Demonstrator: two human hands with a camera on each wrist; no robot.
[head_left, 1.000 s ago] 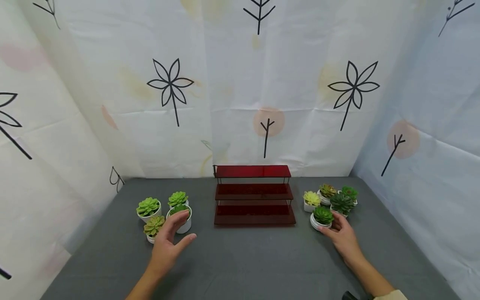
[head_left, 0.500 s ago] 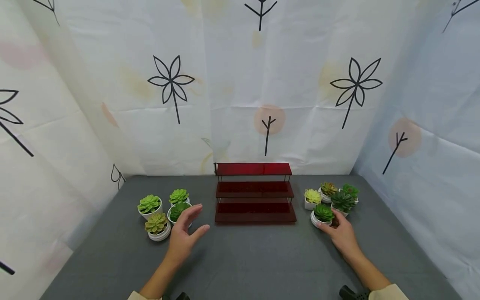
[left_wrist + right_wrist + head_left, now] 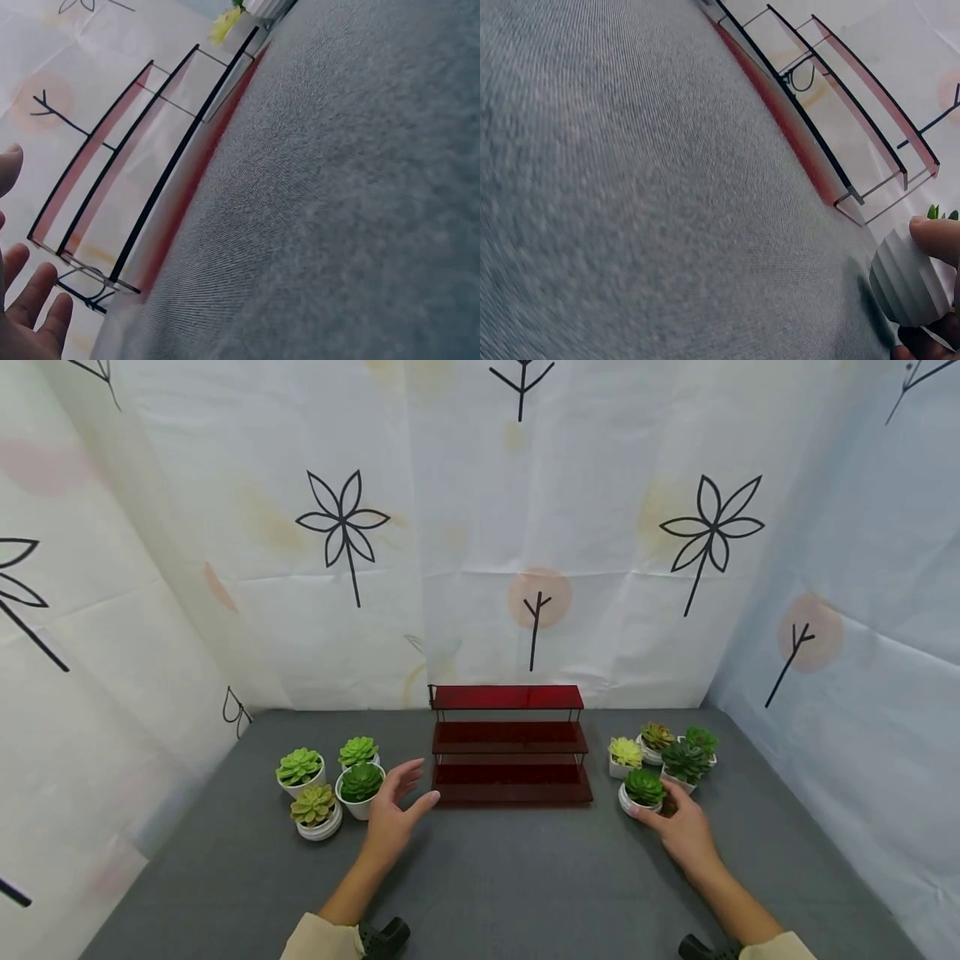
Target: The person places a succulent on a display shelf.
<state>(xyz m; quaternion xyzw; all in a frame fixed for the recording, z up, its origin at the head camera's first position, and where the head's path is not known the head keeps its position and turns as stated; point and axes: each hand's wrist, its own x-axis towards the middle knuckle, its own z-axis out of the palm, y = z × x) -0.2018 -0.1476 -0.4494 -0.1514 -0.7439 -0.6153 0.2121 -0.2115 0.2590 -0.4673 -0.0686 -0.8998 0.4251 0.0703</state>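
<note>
My right hand [image 3: 686, 835] grips a small green potted succulent [image 3: 644, 787] by its ridged white pot [image 3: 906, 279], thumb on the near side; in the right wrist view the pot looks tilted. Between the left-hand plants and the shelf, my left hand [image 3: 393, 814] hovers with fingers spread and holds nothing. Close to its left stands a dark green succulent in a white pot [image 3: 360, 785]. In the middle at the back is a three-tier red shelf [image 3: 512, 739], with no pots on its tiers.
Beside the dark green plant are more potted succulents: light green [image 3: 299, 767], yellowish [image 3: 313, 806] and another green one [image 3: 358, 750]. Around the right hand stand a yellow succulent [image 3: 625, 752], a reddish one [image 3: 657, 737] and dark green ones [image 3: 686, 762]. Patterned cloth walls [image 3: 480, 527] enclose the grey table [image 3: 510, 877].
My left hand has moved right, away from the left plants toward the shelf, uncovering the dark green succulent. The right hand keeps its grip, and its pot has shifted very slightly left.
</note>
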